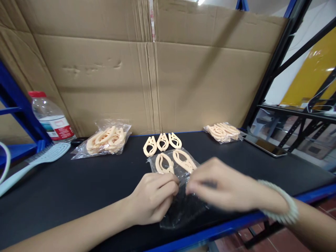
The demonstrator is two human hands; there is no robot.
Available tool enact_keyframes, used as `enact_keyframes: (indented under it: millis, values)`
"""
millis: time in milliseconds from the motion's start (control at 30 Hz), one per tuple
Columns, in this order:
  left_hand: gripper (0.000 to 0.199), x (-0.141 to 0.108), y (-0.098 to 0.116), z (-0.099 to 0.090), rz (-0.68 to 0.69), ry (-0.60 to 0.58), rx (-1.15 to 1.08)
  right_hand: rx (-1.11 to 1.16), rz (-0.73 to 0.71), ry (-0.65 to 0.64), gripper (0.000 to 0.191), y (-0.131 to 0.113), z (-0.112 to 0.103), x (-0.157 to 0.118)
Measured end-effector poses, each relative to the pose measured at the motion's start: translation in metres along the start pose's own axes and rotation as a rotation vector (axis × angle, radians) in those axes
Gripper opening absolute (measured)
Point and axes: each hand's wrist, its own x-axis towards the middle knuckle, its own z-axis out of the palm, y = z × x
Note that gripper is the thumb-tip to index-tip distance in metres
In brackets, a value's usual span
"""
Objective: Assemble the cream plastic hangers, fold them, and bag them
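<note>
A clear plastic bag (181, 210) lies on the black tabletop in front of me, with two cream teardrop-shaped plastic clips (164, 163) at its far end. My left hand (156, 197) is closed, its fingers pinching the bag by the lower end of the left clip. On the other side, my right hand (223, 185) is slightly blurred, thumb and fingers drawn together on the bag's plastic near the right clip (184, 160). Just beyond the bag, three loose clips (162, 142) stand in a row.
A filled bag of clips (106, 140) sits back left, another filled bag (223, 132) back right beside a phone (265, 145). A bottle (52, 117) and a pale blue hairbrush (49, 154) are at the left. Cardboard (105, 70) walls the back; a blue edge (223, 229) borders the table's front.
</note>
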Motion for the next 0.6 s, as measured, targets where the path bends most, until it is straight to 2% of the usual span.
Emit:
enact_keyframes:
  millis: [67,133,267,333,433,500,600]
  values:
    - [0.02,-0.001,-0.002,0.001,-0.001,0.008,0.004,-0.022,0.064,0.104,0.025,0.036,-0.011,0.022]
    - [0.021,-0.002,-0.003,0.001,0.001,0.016,0.003,-0.082,0.074,0.132,0.025,0.078,-0.012,0.049]
    - [0.021,-0.002,-0.002,0.0,-0.001,0.006,-0.002,-0.112,-0.038,-0.128,0.034,0.145,0.012,0.094]
    - [0.02,-0.001,-0.001,-0.001,-0.003,0.002,-0.009,-0.128,-0.058,-0.178,0.037,0.165,0.029,0.106]
    - [0.021,-0.001,-0.001,-0.003,-0.002,0.017,-0.01,-0.176,-0.027,-0.194,0.051,0.183,0.044,0.108]
    - [0.021,-0.002,-0.002,-0.003,0.001,0.021,-0.009,-0.207,0.018,-0.187,0.05,0.192,0.045,0.102]
    - [0.021,-0.003,-0.004,-0.003,-0.007,0.013,-0.019,-0.222,0.083,-0.181,0.042,0.2,0.034,0.079]
